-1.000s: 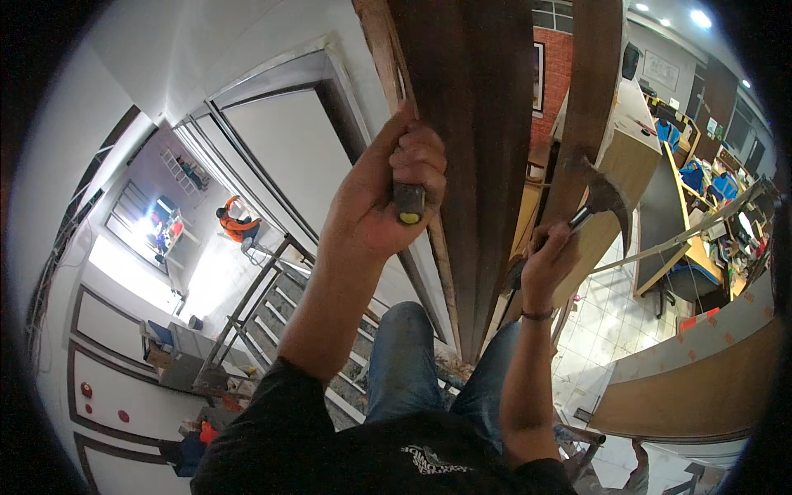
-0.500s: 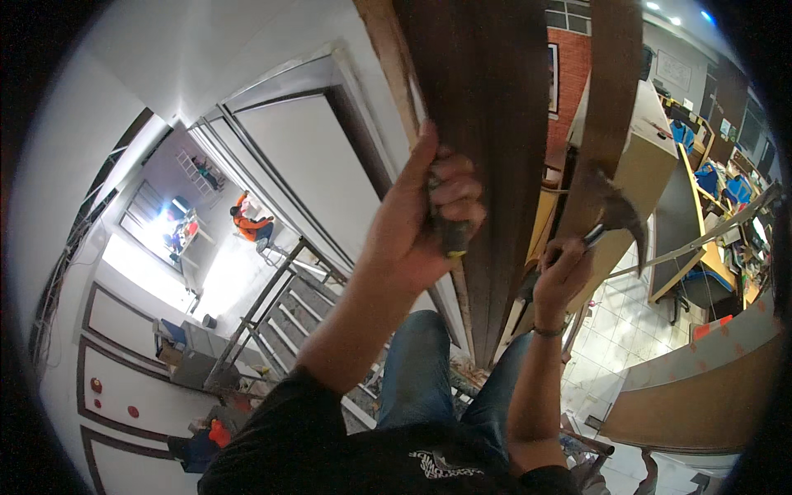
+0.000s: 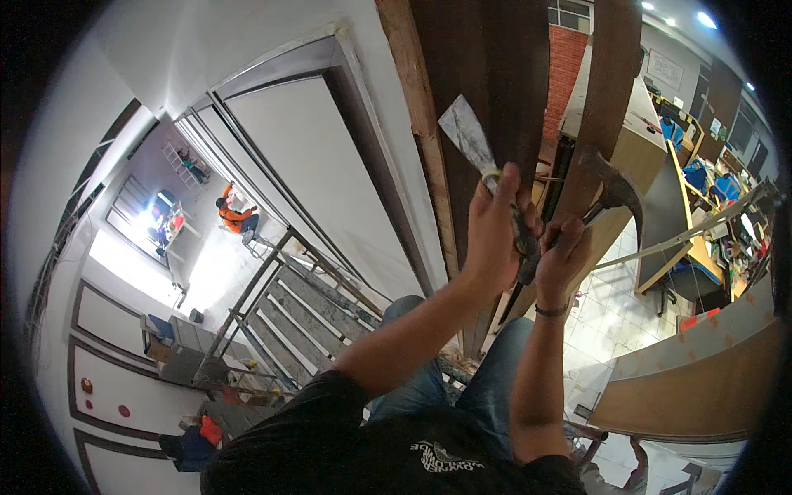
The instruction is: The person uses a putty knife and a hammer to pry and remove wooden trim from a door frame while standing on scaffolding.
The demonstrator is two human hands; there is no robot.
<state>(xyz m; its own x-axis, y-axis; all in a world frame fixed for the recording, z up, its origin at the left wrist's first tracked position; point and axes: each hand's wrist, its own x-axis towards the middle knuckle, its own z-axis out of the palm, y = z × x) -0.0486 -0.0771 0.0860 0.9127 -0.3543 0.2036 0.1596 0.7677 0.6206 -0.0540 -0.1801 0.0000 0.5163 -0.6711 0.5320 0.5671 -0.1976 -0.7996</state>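
Note:
My left hand (image 3: 495, 235) is closed round the dark handle of a putty knife (image 3: 467, 136). Its flat, whitish-stained blade points up and to the left, in front of a dark brown wooden panel (image 3: 507, 74). A rough, lighter wooden edge (image 3: 427, 157) runs down beside that panel, apart from the blade as far as I can see. Just right of it, my right hand (image 3: 563, 260) grips a claw hammer (image 3: 620, 198) near its head, which stands above the fist before a brown upright board (image 3: 606, 91). The two hands are close together.
Slatted scaffold boards with metal rails (image 3: 309, 309) lie at lower left. Far below, a person in orange (image 3: 237, 219) sits in a bright room. Cluttered desks (image 3: 718, 247) stand at right. Another person's arm (image 3: 638, 460) shows at lower right, below a curved brown panel (image 3: 685, 396).
My left hand has moved right and away from the light wooden edge, bringing the putty knife beside my right hand; its blade now shows fully. The hammer stays in about the same place.

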